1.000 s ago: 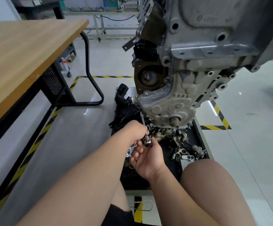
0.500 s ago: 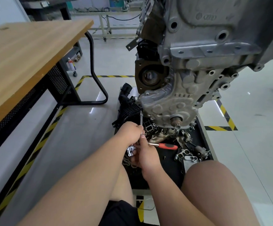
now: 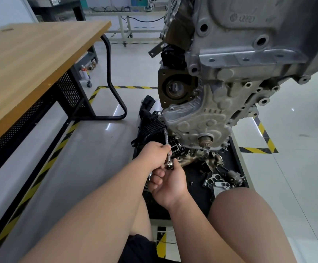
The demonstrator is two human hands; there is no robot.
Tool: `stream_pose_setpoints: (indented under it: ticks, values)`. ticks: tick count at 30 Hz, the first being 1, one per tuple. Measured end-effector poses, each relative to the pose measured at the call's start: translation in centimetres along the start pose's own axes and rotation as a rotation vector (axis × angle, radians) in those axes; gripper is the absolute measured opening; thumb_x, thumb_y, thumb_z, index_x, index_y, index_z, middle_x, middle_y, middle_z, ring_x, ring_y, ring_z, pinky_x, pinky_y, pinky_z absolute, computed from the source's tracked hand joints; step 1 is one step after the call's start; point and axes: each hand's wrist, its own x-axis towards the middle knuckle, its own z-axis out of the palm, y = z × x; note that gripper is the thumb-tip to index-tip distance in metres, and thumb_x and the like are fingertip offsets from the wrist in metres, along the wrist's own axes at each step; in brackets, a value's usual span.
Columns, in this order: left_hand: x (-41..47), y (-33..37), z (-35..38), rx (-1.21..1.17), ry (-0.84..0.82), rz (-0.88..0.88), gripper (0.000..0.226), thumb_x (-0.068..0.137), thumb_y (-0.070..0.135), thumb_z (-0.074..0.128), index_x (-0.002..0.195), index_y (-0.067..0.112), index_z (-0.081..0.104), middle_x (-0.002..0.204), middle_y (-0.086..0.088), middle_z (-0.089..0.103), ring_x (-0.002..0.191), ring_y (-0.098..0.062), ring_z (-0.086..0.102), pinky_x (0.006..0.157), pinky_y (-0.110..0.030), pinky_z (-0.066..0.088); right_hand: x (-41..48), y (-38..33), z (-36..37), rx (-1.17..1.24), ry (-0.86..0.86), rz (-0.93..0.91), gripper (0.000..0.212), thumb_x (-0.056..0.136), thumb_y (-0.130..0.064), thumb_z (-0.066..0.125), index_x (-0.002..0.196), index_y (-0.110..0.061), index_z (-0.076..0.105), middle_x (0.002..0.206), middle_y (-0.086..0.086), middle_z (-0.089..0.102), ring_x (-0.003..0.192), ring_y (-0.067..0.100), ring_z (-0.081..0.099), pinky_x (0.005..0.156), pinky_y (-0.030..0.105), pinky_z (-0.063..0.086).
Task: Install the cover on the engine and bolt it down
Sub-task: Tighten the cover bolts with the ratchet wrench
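At the far left stands the wooden bench [image 3: 31,59], with nothing on it that I need. My left grip [image 3: 153,151] is curled round the middle of the extension bar [image 3: 167,139], pinching it steady. The bar's long axis runs up and slightly left, away from me, from the ratchet head [image 3: 169,165] to the lower left edge of the cover [image 3: 194,120]. Its tip meets the flange there and hides the bolt. My right grip [image 3: 168,184], just below the left and touching it, is wrapped round the ratchet at its head. The cover sits against the engine [image 3: 249,44], above the far left corner of the black tray [image 3: 198,194] of loose parts. I judge a bolt is being run down. The right grip, nearer the head, should do the swinging while the left holds the bar square to the flange.
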Motion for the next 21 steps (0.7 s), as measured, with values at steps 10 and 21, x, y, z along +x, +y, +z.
stream_pose_setpoints:
  ticks: [10,21]
  values:
    - [0.40,-0.24,0.07,0.035,0.028,0.084,0.036,0.093,0.036,0.051,0.064,0.019,0.063,0.039,0.001,0.055,0.032,-0.013,0.050,0.037,-0.014,0.038,0.26,0.16,-0.07,0.059,-0.053,0.008,0.058,0.096,-0.061,0.028,0.057,-0.020,0.042,0.044,-0.006,0.030,0.032,0.010,0.023,0.036,0.021,0.019]
    - [0.74,-0.10,0.47,0.121,0.088,0.112,0.036,0.089,0.038,0.057,0.059,0.019,0.064,0.042,0.006,0.059,0.034,-0.006,0.053,0.051,-0.021,0.039,0.64,-0.26,-0.39,-0.329,0.211,-0.203,0.050,0.097,-0.056,0.037,0.071,-0.018,0.054,0.048,-0.005,0.043,0.039,0.011,0.034,0.044,0.021,0.026]
